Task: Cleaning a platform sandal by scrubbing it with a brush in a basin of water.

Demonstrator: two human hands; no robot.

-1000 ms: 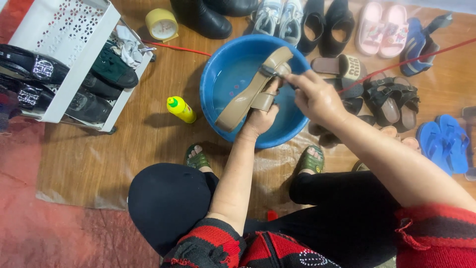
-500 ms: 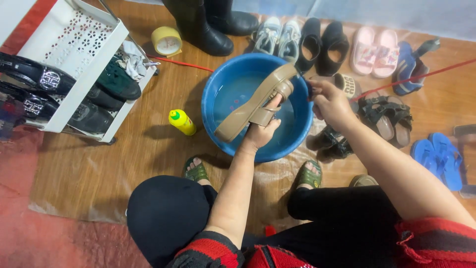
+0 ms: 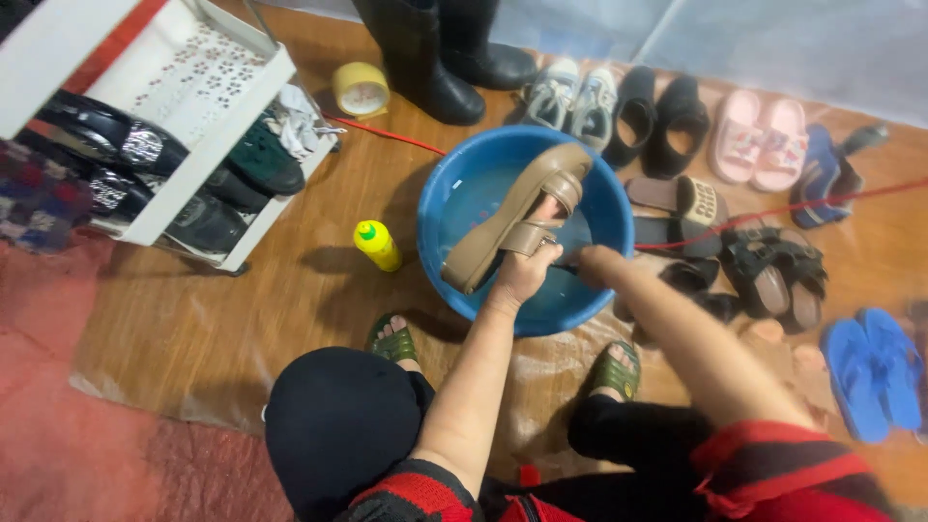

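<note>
The tan sandal (image 3: 517, 230) is held in the left hand (image 3: 523, 275), grip closed round its strap approx. mid-length, sole tilted up over the blue basin (image 3: 440, 208), toe end resting toward the far rim, heel end low at the near-left. The right hand (image 3: 592, 263) is seen just right of the left, w/ fingers low by the water; grip state can't be told, as the hand is blurred and partly hidden.

Change vs. 0.5 s ago: the right hand, then up by the sandal's far end, is now dropped to the basin's near-right edge, just beside the left hand. The sandal is kept at approx. the same tilt. So the shoe is now carried by the left hand alone, and the upper end is left untouched.

Around: a yellow bottle w/ green cap (image 3: 376, 245) is stood on the floor just left of the basin. A white shoe rack (image 3: 184, 145) w/ dark shoes is placed far left. Black boots (image 3: 435, 58), grey sneakers (image 3: 570, 95), pink slides (image 3: 757, 140), dark sandals (image 3: 768, 271) and blue flip-flops (image 3: 875, 372) are spread on the floor along the far and right sides. The right forearm is crossed over the shoes nearest the basin; nothing is seen between hands and sandal.
</note>
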